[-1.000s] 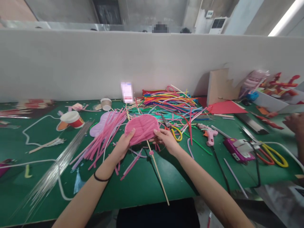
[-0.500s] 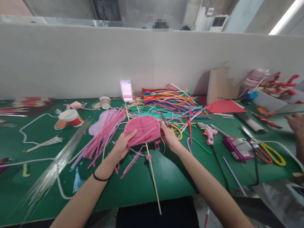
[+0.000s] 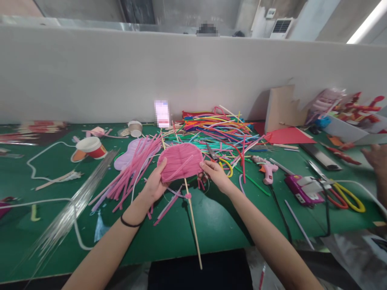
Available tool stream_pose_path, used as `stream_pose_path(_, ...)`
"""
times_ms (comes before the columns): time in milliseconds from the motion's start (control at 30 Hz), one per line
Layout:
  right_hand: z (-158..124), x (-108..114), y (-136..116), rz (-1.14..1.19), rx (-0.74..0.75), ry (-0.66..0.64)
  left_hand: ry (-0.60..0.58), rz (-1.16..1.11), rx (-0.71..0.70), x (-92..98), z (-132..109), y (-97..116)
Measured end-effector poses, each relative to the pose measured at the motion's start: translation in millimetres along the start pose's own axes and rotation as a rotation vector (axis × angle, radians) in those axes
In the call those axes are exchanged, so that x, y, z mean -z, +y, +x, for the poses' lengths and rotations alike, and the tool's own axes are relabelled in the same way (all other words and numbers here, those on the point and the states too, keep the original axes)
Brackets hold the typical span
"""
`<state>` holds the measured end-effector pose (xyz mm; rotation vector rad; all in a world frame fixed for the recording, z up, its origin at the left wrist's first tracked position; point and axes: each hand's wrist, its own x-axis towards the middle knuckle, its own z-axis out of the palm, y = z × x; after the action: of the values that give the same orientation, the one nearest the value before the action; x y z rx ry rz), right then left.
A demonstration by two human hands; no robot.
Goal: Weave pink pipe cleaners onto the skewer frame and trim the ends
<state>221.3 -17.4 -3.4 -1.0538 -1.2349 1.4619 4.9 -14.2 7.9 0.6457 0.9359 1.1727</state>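
Observation:
A pink fan, its rounded face covered with rows of pipe cleaners, is held up over the table. From its lower edge a thin wooden stick runs down toward me, with a small pink wrap near the top. My left hand grips the fan's left edge, thumb in front and fingers behind. At the right edge, my right hand pinches the rim between thumb and fingers. A loose pink strip lies diagonally across the face. Thin wire loops show below both sides.
Pink pipe cleaners lie on a purple cloud-shaped piece. Behind is a pile of coloured pipe cleaners. Scissors, a glue gun, a purple power strip, wires and a paper cup lie around. Another person's hand is far right.
The fan has tilted and its face looks flatter. My left thumb has moved from the face to the left edge. My right fingers now pinch the right rim.

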Motion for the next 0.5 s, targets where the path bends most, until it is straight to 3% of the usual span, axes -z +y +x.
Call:
stream_pose_path(267, -0.8, -3.6, 5.3, 0.166, -0.113, 0.041, -0.153, 0.368, 0.058, -7.4, -12.8, -5.4)
stream_pose_path(500, 0.7, -3.1, 8.7, 0.247, -0.142, 0.085, -0.166, 0.375, 0.097, -4.3, -12.6, -0.6)
